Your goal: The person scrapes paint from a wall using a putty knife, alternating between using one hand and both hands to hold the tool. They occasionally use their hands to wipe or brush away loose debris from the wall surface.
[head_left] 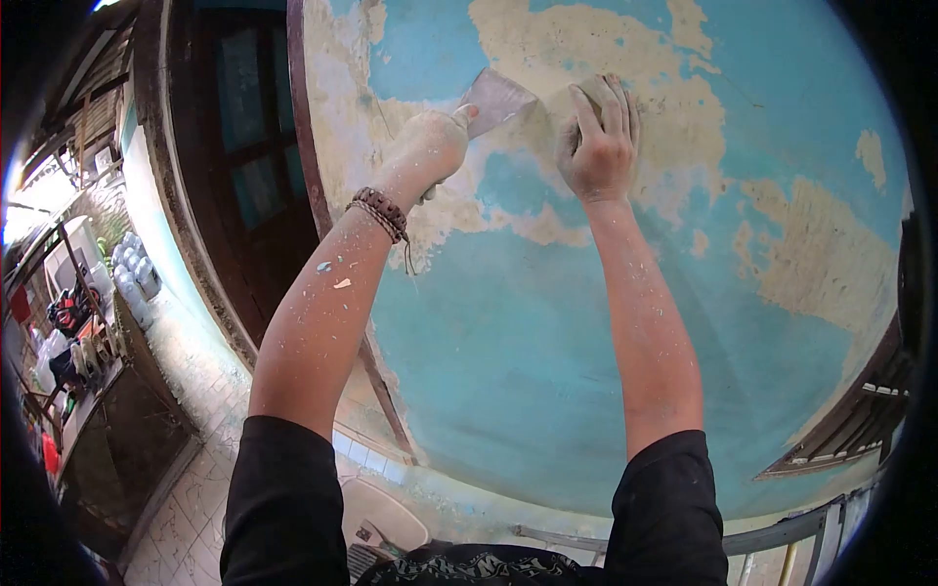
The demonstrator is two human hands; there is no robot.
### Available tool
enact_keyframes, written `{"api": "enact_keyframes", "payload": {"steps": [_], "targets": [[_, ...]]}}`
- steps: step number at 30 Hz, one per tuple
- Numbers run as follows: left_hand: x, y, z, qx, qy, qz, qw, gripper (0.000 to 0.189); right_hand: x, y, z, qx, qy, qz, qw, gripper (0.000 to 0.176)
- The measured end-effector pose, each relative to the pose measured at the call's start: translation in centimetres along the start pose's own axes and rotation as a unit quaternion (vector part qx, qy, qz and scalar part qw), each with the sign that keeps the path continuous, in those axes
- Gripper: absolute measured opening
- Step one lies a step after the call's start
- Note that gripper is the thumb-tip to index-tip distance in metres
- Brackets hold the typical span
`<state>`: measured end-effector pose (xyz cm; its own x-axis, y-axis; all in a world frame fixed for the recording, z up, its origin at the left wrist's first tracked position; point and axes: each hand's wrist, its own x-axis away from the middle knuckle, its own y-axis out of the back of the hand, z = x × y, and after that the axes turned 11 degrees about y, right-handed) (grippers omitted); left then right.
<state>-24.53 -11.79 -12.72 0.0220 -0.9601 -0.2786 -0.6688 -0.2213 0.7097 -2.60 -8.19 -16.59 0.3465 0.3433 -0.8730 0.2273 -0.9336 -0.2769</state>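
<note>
Run-down home, peeling blue wall (508,322), dark wooden door (244,146)

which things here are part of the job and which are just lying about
In use:
- scraper, gripped in the left hand
- pad, pressed to the wall under the right hand
- wall, its blue paint flaking

Lying about:
- bottles
- cluttered counter
- door

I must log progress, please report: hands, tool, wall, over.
Left hand grips scraper, blade on wall. Right hand presses tan block to wall. Nothing in the way.
</note>
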Motion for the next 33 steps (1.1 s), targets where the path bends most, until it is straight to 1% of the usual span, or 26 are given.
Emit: {"api": "enact_keyframes", "payload": {"steps": [2, 3, 5, 9, 11, 12, 14, 17, 21, 23, 24, 26, 29, 33], "targets": [[0.3, -0.9, 0.3, 0.034, -0.016, -0.033, 0.999, 0.066, 0.0, 0.1, -0.1, 0.001, 0.003, -0.001, 1.0, 0.039], [0.1, -0.7, 0.1, 0.035, -0.02, -0.033, 0.999, 0.066, -0.1, 0.1, -0.1, 0.004, 0.005, -0.002, 1.0, 0.039], [-0.3, -0.2, -0.5, 0.038, 0.016, -0.017, 0.999, 0.061, 0.1, 0.2, 0.1, 0.004, 0.001, -0.003, 1.0, 0.039], [-0.9, 1.5, -1.8, 0.065, 0.007, -0.012, 0.998, 0.057, -0.2, 0.2, 0.1, 0.014, -0.003, 0.002, 1.0, 0.04], [-0.3, 1.6, -1.5, 0.053, 0.038, 0.024, 0.998, 0.049, 0.1, 0.3, 0.1, 0.001, -0.001, 0.001, 1.0, 0.04], [-0.5, 1.4, -1.1, 0.054, 0.037, 0.024, 0.998, 0.049, 0.0, 0.2, -0.1, 0.003, 0.0, 0.001, 1.0, 0.04], [-1.0, 1.0, 0.5, -0.059, -0.035, -0.009, 0.998, 0.044, 0.4, 0.5, 0.1, 0.001, 0.005, 0.006, 1.0, 0.04], [-1.8, 1.5, 0.3, -0.083, -0.07, -0.015, 0.994, 0.046, 0.4, 0.3, 0.2, 0.002, 0.0, -0.006, 1.0, 0.041], [-2.2, 2.5, 0.6, -0.112, -0.082, -0.012, 0.99, 0.046, 0.3, 0.2, 0.5, 0.012, -0.006, 0.004, 1.0, 0.041], [-2.2, 2.4, 0.5, -0.196, -0.127, -0.059, 0.971, 0.046, 0.2, 0.2, 0.6, 0.024, -0.007, 0.014, 1.0, 0.04], [-1.9, 2.6, 0.2, -0.194, -0.127, -0.059, 0.971, 0.046, 0.1, 0.3, 0.8, 0.025, -0.005, 0.015, 1.0, 0.04], [-1.4, 3.2, -0.4, -0.228, -0.088, -0.043, 0.969, 0.047, 0.0, 0.6, 0.9, 0.033, -0.009, 0.022, 0.999, 0.039], [-1.3, 3.6, -0.3, -0.245, -0.116, -0.055, 0.961, 0.048, 0.0, 0.1, 0.8, 0.039, -0.002, 0.015, 0.999, 0.041], [-1.3, 3.9, -0.3, -0.246, -0.111, -0.047, 0.962, 0.049, -0.1, 0.0, 0.9, 0.048, 0.002, 0.02, 0.999, 0.041]]}}
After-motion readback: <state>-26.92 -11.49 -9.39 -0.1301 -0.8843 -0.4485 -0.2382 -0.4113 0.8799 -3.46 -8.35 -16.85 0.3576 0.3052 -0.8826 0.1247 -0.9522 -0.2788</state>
